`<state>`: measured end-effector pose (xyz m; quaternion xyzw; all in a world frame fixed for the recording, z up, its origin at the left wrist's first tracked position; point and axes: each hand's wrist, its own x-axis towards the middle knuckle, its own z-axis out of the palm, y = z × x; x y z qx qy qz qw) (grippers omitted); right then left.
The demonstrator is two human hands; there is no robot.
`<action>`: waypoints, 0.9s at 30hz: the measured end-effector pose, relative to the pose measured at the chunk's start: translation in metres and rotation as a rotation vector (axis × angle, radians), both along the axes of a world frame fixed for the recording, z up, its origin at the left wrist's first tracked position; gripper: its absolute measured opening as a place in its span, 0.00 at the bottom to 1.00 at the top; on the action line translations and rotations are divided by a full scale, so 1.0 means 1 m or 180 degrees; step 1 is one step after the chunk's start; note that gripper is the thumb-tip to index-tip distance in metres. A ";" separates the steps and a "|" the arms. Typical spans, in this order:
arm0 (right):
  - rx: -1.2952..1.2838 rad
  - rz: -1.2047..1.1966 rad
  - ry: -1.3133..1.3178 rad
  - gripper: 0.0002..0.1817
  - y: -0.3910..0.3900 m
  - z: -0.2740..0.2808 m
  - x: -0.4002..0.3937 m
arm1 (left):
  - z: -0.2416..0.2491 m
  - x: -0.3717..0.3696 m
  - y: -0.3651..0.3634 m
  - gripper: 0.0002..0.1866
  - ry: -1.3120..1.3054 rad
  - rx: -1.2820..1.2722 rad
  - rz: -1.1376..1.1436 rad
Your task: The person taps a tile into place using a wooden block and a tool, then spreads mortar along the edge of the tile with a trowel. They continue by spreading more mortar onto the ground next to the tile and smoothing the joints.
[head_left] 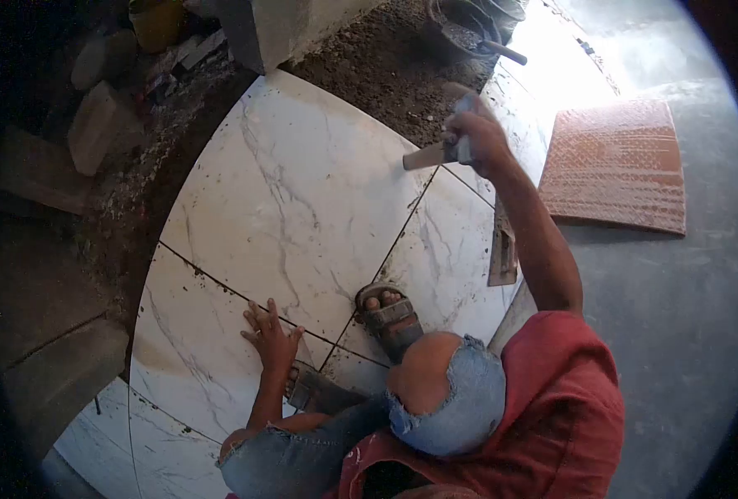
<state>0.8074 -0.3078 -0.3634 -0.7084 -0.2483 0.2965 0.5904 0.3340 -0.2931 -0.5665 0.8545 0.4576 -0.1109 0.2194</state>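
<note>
My left hand [272, 339] lies with fingers spread on a white marble-patterned floor tile [178, 333], close to the dark joint line beside a larger tile [294, 191]. My right hand [479, 143] is raised over the far right part of the tiles, fingers wrapped round a mallet [425, 157] whose blunt tan end points left over the large tile. Part of the mallet is hidden by the hand and slightly blurred. Below my right forearm, a flat metal trowel [503, 254] rests on the tiles.
Beyond the tiles is dark loose soil [377, 75] with a bucket [460, 29] at the top. A reddish ridged tile [614, 166] lies on grey floor to the right. Concrete blocks [99, 125] and a yellow container [157, 25] stand left. My sandalled foot [386, 308] is on the tiles.
</note>
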 end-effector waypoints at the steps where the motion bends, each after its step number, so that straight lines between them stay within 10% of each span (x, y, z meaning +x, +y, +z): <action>1: -0.0013 0.0004 0.0036 0.16 -0.004 0.009 0.002 | 0.001 -0.002 -0.003 0.52 0.0023 -0.0074 0.0042; 5: 0.0987 0.0162 0.0546 0.24 -0.014 0.021 -0.008 | 0.002 -0.002 -0.003 0.53 -0.0153 0.0001 0.0020; 8: -0.0170 0.0539 0.0122 0.32 -0.005 -0.006 -0.006 | 0.001 -0.002 -0.001 0.53 0.0014 -0.0175 0.0062; 21: 0.0981 0.0625 0.1131 0.26 -0.009 0.005 -0.073 | -0.011 -0.010 -0.007 0.52 -0.0122 -0.0036 0.0077; 25: -0.0180 0.1074 0.0496 0.18 -0.003 0.007 -0.109 | -0.016 -0.010 -0.006 0.52 -0.0278 0.0103 0.0033; 27: 0.0857 0.1231 0.1160 0.23 -0.007 0.018 -0.130 | -0.017 -0.009 -0.007 0.52 -0.0254 0.0038 0.0138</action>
